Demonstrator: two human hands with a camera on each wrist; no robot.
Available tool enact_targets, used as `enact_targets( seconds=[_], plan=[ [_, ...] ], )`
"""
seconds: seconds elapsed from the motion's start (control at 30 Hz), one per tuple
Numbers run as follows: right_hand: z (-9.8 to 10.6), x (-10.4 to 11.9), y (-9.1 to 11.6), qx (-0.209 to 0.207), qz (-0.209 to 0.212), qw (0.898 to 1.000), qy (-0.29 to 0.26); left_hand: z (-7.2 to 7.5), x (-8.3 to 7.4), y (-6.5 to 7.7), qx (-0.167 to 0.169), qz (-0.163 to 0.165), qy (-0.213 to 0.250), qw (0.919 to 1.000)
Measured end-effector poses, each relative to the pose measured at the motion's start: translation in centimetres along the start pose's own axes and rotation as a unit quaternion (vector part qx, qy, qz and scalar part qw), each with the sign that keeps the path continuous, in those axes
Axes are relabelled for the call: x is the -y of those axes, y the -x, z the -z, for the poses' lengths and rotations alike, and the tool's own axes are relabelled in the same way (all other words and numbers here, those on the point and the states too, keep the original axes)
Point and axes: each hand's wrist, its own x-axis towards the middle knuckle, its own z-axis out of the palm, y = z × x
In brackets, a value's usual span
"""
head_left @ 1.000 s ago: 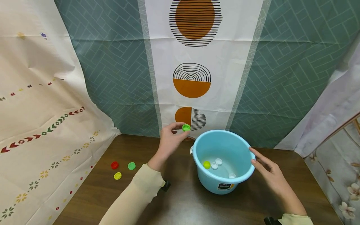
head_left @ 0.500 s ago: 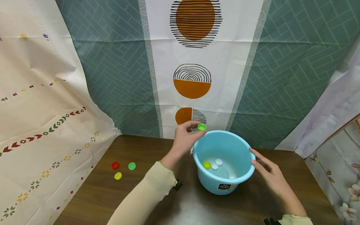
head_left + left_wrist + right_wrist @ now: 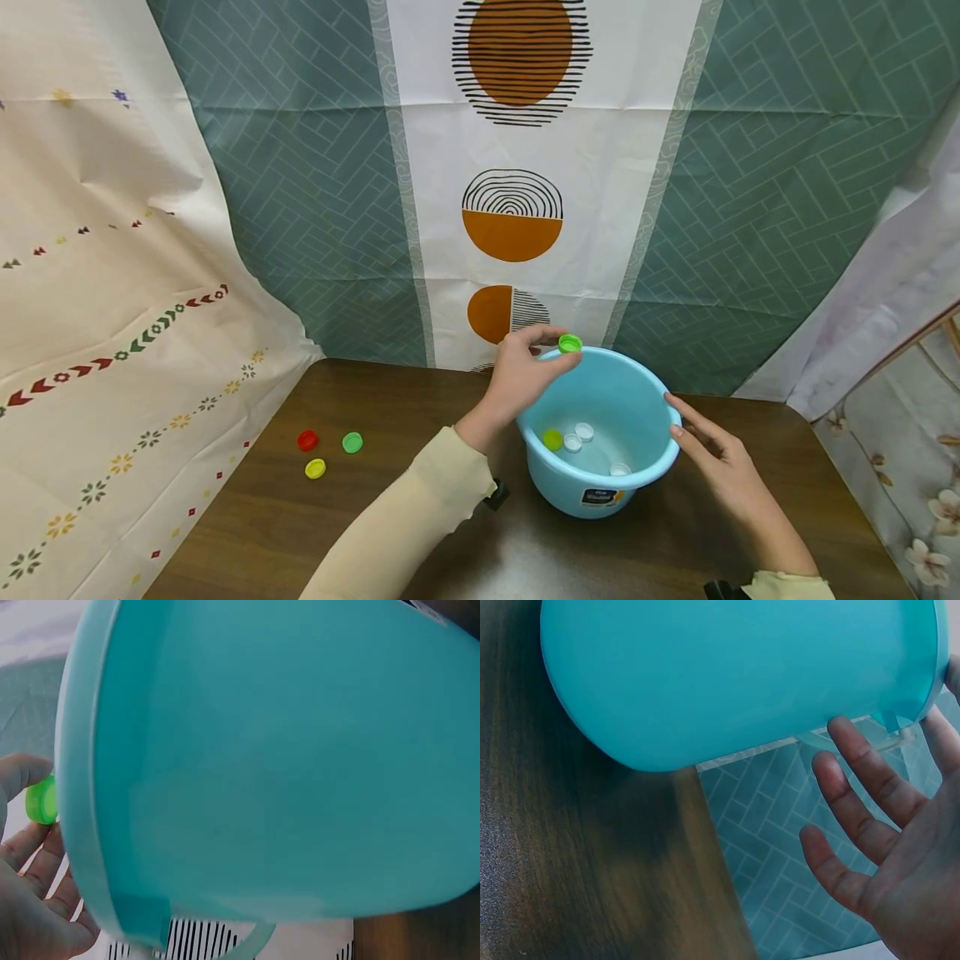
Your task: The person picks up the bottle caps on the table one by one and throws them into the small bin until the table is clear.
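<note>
A light blue bucket [image 3: 558, 487] stands upright on the brown table. My left hand [image 3: 517, 375] pinches a bright green bottle cap [image 3: 570, 343] between thumb and fingers, over the bucket's far left rim. The left wrist view shows that cap [image 3: 42, 800] right beside the rim, the other fingers spread. On the bucket's right side, my right hand [image 3: 716, 458] holds the rim with thumb and index finger; its remaining fingers [image 3: 847, 817] extend loosely along the outside. Inside lie a yellow-green cap [image 3: 552, 440] and several white caps [image 3: 583, 432].
To the left on the table lie a red cap [image 3: 307, 440], a green cap [image 3: 352, 442] and a yellow cap [image 3: 315, 468]. Patterned cloth [image 3: 300, 167] hangs behind the table, with a cream cloth [image 3: 112, 333] at the left and a floral one [image 3: 900, 467] at the right.
My left hand has moved right with the green bottle cap, from left of the bucket to over its rim. The right hand stays in place on the rim.
</note>
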Motion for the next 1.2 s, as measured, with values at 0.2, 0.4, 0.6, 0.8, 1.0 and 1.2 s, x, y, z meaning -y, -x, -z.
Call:
enact_targets(
  seconds=[0.2,0.4,0.6,0.8,1.0,1.2],
  plan=[
    [-0.1,0.0,0.0,-0.004,-0.004,1.0,0.003,-1.0,-0.4,-0.1,0.013,0.005,-0.003,0.9999],
    [-0.2,0.0,0.0,-0.011,-0.005,1.0,0.004,-2.3,-0.7,-0.3,0.022,0.014,-0.017,0.9995],
    [-0.1,0.1,0.0,-0.005,-0.006,1.0,0.004,-3.5,-1.1,-0.3,0.029,0.026,-0.024,0.9989],
    [-0.1,0.2,0.0,-0.003,-0.009,1.0,0.001,-4.4,-1.4,-0.2,0.042,0.008,-0.025,0.9988],
    [0.0,0.0,0.0,-0.001,-0.002,1.0,-0.004,-5.1,-1.6,-0.1,0.069,0.0,-0.019,0.9974],
    [0.1,-0.1,-0.1,0.002,-0.001,1.0,-0.002,-5.3,-1.7,0.0,0.081,0.007,-0.016,0.9965]
  ],
)
